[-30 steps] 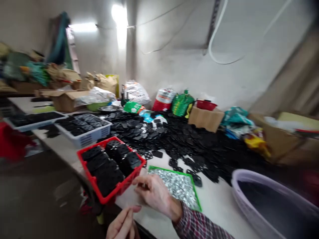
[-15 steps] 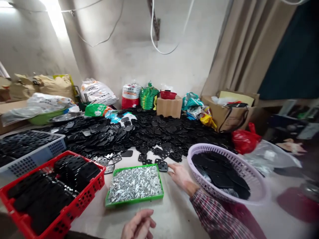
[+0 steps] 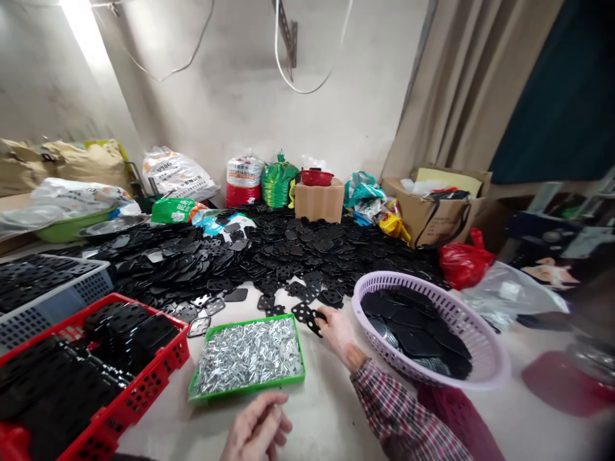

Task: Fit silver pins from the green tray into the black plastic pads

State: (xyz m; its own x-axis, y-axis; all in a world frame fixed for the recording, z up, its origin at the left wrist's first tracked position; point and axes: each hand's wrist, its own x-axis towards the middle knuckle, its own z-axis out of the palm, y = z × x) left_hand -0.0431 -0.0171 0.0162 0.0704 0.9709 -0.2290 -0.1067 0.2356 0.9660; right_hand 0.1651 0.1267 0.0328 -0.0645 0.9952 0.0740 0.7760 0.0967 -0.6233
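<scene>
My right hand (image 3: 339,336) reaches out past the right side of the green tray (image 3: 247,389). Its fingertips are closed on the edge of a black plate with round holes (image 3: 314,324), which is tilted up from the table. Low in the middle, my left hand (image 3: 259,426) hovers just in front of the tray. Its fingers are curled in with the thumb against them; whatever may be inside is hidden. Many small silvery metal pins (image 3: 250,352) fill the tray. Behind it a few loose black plates lie at the front of a wide heap of black plates (image 3: 298,250).
A red crate (image 3: 158,378) and a grey-blue basket (image 3: 91,282), both holding black plates, stand at left. To the right is a lilac oval basket (image 3: 490,346) with black pieces. Bags, a cardboard box (image 3: 319,202) and a red plastic bag (image 3: 466,262) sit farther back.
My right hand has closed on the holed black plate and tilted it up. My left hand stays curled near the tray. The whole view has shifted slightly.
</scene>
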